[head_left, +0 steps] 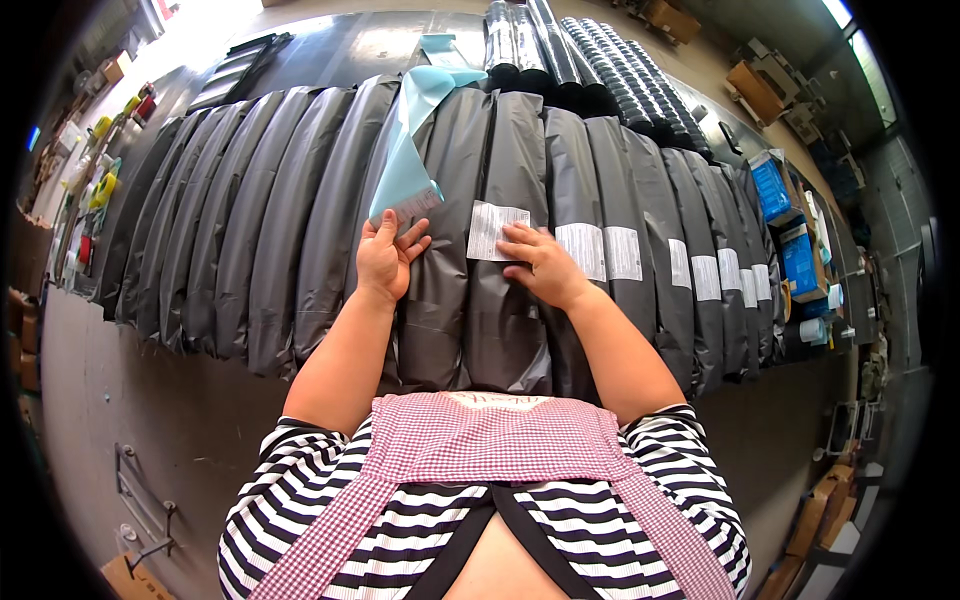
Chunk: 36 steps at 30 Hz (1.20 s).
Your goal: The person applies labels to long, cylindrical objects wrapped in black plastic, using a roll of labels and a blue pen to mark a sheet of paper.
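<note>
While glossy — rectangular paper label [495,230], crinkled bag [510,300]

Under both hands lay a row of dark grey plastic bags [300,215], plain and slightly glossy. The label [493,230] at the right hand [540,265] was white with fine dark print; matching white labels [622,252] ran along the bags beyond that hand. Above the left hand [385,260] hung a pale blue backing strip [408,150]. Beyond the hands, black rolls [560,55] were stacked. Nearest the body, the apron [480,445] was red-and-white checked, over black-and-white striped sleeves [290,480].
</note>
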Each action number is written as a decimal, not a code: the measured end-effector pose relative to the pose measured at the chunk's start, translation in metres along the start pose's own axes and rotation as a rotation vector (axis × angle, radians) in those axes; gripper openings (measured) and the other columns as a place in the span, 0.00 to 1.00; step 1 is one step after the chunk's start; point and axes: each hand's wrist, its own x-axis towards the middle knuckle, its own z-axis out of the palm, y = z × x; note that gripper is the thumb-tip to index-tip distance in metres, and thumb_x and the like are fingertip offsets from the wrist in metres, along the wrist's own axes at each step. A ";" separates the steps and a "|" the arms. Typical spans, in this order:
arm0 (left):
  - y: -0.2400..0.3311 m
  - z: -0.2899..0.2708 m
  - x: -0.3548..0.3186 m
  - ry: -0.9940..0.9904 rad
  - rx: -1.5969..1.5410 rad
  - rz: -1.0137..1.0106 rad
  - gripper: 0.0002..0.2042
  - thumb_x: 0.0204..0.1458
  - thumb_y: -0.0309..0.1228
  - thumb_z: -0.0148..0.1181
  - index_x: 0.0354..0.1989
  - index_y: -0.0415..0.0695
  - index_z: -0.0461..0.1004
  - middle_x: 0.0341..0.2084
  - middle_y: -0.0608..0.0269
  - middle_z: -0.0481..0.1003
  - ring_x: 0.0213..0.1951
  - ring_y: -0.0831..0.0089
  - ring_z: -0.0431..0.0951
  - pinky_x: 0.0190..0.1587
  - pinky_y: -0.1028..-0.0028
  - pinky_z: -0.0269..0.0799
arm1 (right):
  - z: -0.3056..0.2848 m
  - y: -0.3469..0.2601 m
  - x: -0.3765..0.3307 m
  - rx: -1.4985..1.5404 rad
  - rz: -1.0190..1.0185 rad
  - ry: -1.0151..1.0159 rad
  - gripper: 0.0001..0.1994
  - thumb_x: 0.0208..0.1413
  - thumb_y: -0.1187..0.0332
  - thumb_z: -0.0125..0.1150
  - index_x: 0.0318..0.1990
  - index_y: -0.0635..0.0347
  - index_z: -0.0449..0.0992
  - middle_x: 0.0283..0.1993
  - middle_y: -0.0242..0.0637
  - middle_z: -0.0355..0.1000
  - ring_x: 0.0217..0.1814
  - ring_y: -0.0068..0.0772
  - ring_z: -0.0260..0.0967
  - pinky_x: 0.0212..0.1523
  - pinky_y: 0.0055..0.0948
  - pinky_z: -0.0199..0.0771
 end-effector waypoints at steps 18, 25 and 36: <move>-0.002 0.003 -0.001 -0.030 0.028 0.016 0.12 0.66 0.36 0.52 0.51 0.44 0.65 0.47 0.52 0.76 0.45 0.55 0.82 0.48 0.56 0.79 | 0.051 -0.003 0.043 -0.565 0.345 -0.030 0.46 0.60 0.47 0.57 0.74 0.67 0.43 0.80 0.49 0.35 0.83 0.47 0.26 0.79 0.43 0.28; -0.005 0.002 0.000 -0.067 0.031 0.005 0.11 0.66 0.36 0.52 0.51 0.44 0.66 0.47 0.54 0.76 0.46 0.56 0.82 0.49 0.57 0.79 | 0.045 -0.013 0.040 -0.540 0.363 -0.007 0.53 0.57 0.41 0.59 0.74 0.71 0.38 0.79 0.55 0.32 0.83 0.48 0.24 0.79 0.43 0.27; -0.006 0.002 -0.001 -0.053 0.060 -0.003 0.10 0.67 0.36 0.52 0.51 0.45 0.66 0.47 0.56 0.76 0.46 0.59 0.82 0.49 0.59 0.78 | 0.042 -0.037 0.027 -0.745 0.229 -0.231 0.48 0.58 0.41 0.54 0.73 0.71 0.46 0.79 0.53 0.39 0.83 0.48 0.28 0.79 0.41 0.29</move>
